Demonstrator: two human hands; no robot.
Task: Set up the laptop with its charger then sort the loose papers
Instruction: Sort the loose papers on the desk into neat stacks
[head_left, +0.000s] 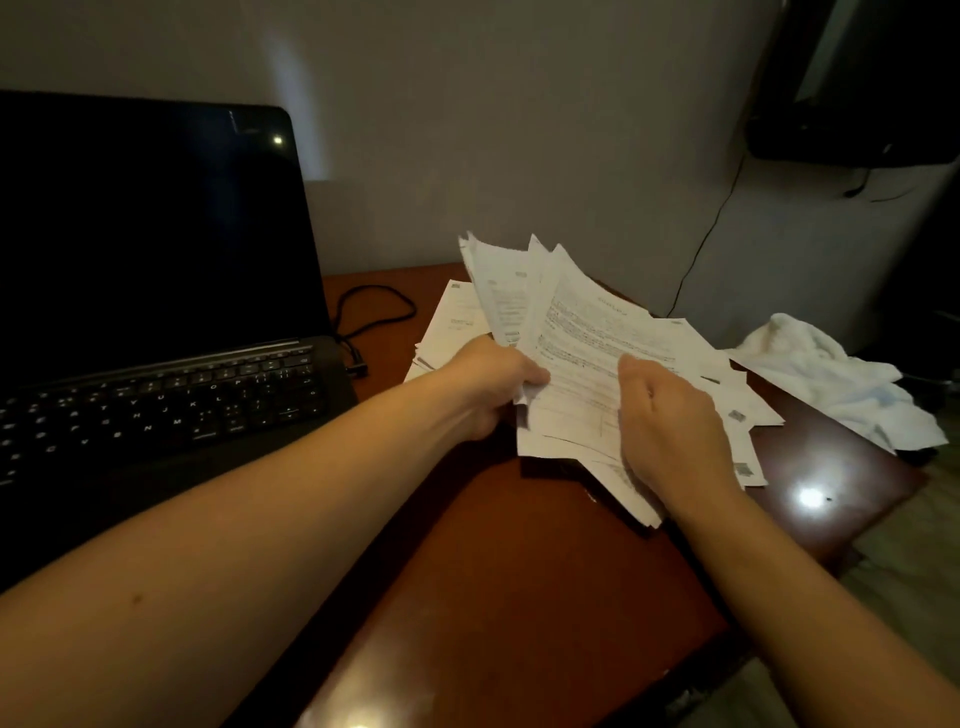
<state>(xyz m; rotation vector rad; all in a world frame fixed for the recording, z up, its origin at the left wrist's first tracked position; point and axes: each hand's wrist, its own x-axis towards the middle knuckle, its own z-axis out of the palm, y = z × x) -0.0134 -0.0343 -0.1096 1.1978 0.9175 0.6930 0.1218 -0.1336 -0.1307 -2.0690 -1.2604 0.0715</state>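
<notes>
Left hand (493, 387) pinches the fanned papers (582, 332), right hand (670, 426) grips them lower down; best tap them square on the worktop (519, 561) first.

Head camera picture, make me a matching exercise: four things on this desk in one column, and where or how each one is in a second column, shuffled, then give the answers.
Column one:
1 laptop
2 black cable
3 white cloth
4 papers

Column two:
A crumpled, at the far right
B gripped by the left hand and right hand
C open, screen dark, on the left
D looped just right of the laptop

Pairs: 1-C, 2-D, 3-A, 4-B
</notes>
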